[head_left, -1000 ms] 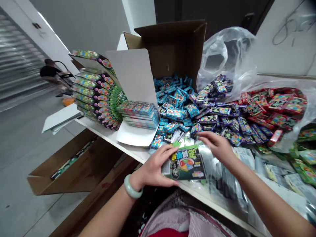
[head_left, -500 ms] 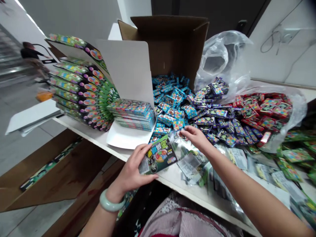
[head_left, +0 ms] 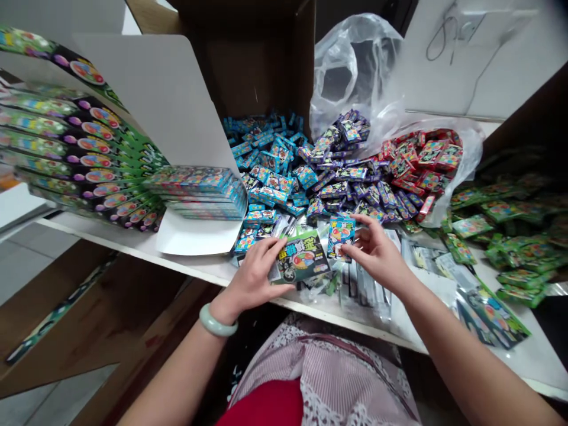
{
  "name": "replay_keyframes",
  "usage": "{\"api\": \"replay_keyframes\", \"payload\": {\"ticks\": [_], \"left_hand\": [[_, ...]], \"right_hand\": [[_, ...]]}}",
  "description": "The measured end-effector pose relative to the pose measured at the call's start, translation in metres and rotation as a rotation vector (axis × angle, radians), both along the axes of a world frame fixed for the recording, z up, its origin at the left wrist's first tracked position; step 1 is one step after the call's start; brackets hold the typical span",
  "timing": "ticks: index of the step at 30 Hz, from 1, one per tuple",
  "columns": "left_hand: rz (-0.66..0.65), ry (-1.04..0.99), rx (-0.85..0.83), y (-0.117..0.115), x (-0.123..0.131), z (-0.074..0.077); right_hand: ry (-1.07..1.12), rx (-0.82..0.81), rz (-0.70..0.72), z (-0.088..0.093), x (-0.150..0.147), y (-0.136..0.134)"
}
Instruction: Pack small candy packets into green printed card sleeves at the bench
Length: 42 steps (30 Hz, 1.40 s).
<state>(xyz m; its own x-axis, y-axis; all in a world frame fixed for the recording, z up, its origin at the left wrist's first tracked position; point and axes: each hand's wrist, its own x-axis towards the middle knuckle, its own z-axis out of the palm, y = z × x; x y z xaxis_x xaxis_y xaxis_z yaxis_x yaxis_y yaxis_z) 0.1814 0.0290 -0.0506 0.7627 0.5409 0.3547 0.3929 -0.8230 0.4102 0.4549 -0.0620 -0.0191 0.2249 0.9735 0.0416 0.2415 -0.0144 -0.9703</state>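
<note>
L hand (head_left: pixel 252 279): fingers (head_left: pixel 271 251) closed on green packet (head_left: pixel 302 256). R hand (head_left: pixel 377 251): fingers (head_left: pixel 361 221) pinched blue pack (head_left: pixel 341 236) just beside it, over table (head_left: pixel 89 222), near loose blue packs (head_left: pixel 266 177).

The white worktop (head_left: pixel 119 234) carries fanned green boxes (head_left: pixel 80 160), spilled blue packets (head_left: pixel 275 177), bagged red packets (head_left: pixel 421 160) and loose green packets (head_left: pixel 501 210).
</note>
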Motion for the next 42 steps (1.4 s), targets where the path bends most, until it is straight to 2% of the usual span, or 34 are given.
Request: {"api": "replay_keyframes", "payload": {"ticks": [5,8,11,17,23,28,31,37,42], "left_hand": [[-0.058,-0.021,0.002,-0.002,0.010,0.004],[-0.076,-0.019,0.004,-0.005,0.014,0.003],[-0.069,0.000,-0.017,-0.009,0.017,0.001],[-0.034,-0.010,-0.043,-0.014,0.017,-0.002],[-0.065,-0.035,-0.018,-0.014,0.013,-0.001],[-0.103,0.002,-0.003,-0.014,0.014,0.002],[-0.100,-0.004,0.000,-0.013,0.015,0.002],[-0.136,-0.021,0.010,-0.016,0.016,-0.003],[-0.170,-0.033,0.019,-0.017,0.015,0.000]], "right_hand": [[-0.050,0.037,-0.075,0.002,0.010,-0.013],[-0.076,-0.041,0.045,0.001,0.011,-0.018],[-0.213,-0.115,0.128,0.002,0.011,-0.020],[-0.292,-0.152,0.159,0.009,0.012,-0.018],[-0.344,-0.184,0.243,0.018,0.014,-0.012],[-0.518,-0.093,0.174,0.024,0.015,-0.008],[-0.474,-0.058,0.205,0.022,0.016,-0.006],[-0.365,-0.130,0.306,0.021,0.025,-0.009],[-0.282,-0.166,0.317,0.025,0.029,-0.012]]}}
